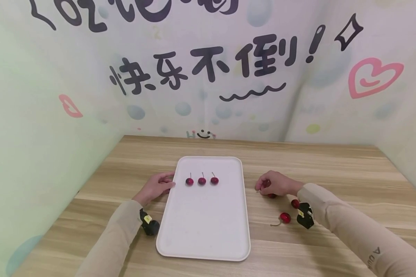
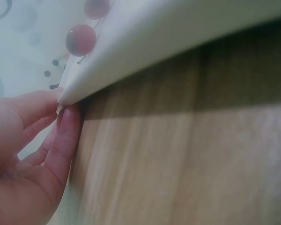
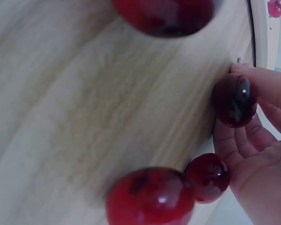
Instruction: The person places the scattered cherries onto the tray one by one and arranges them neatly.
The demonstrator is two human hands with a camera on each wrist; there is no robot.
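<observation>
A white rectangular tray (image 1: 204, 227) bears three dark red cherries in a row, stems pointing away: a left one (image 1: 189, 181), a middle one (image 1: 202, 181) and a right one (image 1: 214, 180). My left hand (image 1: 156, 187) pinches the tray's left rim, thumb above and fingers below, as the left wrist view shows. Right of the tray, my right hand (image 1: 274, 183) holds a dark cherry (image 3: 235, 101) between thumb and fingers, low over the table. Close under that hand sits another cherry (image 1: 272, 195), partly covered.
Nearer the right forearm lie two more cherries on the wooden table (image 1: 277, 254): one by the wrist (image 1: 295, 204), another with a long stem (image 1: 285, 218). Behind the table hangs a printed white cloth (image 1: 201, 107). Black cameras sit on the left wrist (image 1: 150, 225) and right wrist (image 1: 305, 216).
</observation>
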